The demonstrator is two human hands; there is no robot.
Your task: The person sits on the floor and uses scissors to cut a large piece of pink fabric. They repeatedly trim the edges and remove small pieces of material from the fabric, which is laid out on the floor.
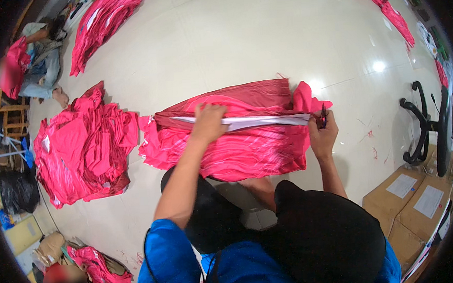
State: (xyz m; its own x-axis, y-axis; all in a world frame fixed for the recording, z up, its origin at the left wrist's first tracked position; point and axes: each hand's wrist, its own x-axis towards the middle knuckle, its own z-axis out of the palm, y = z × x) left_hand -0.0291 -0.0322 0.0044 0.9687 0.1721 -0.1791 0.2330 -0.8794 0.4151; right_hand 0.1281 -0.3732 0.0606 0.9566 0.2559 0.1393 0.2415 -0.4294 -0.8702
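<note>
Across the pale floor (221, 49), directly in front of the seated person, lies a broad bundle of pink cloth (258, 152), its long axis running left to right, crosswise to the person's forearms. It extends away from the person's legs, and both hands touch it. To its left sits a heaped pink pile (89, 154), just beside the bundle's left end and nearer to the left hand than to the right. Cardboard cartons (378, 202) stand at the lower right, well apart from the cloth; their tops look closed and bear white labels (402, 185), so their contents are hidden. At the far left, a black plastic bag (18, 191) also hides whatever it may hold.

Along the bundle runs a narrow white strip (266, 121), following the same long axis between folds of pink and darker red. The left hand (210, 123) lies over its left part, palm down, fingers partly spread and bent; whether they pinch the cloth I cannot tell. The right hand (323, 132) is at the strip's right end, thumb and fingers closed together at the cloth edge, with small dark snips (323, 112) held in it, tips pointing away from the person.
</note>
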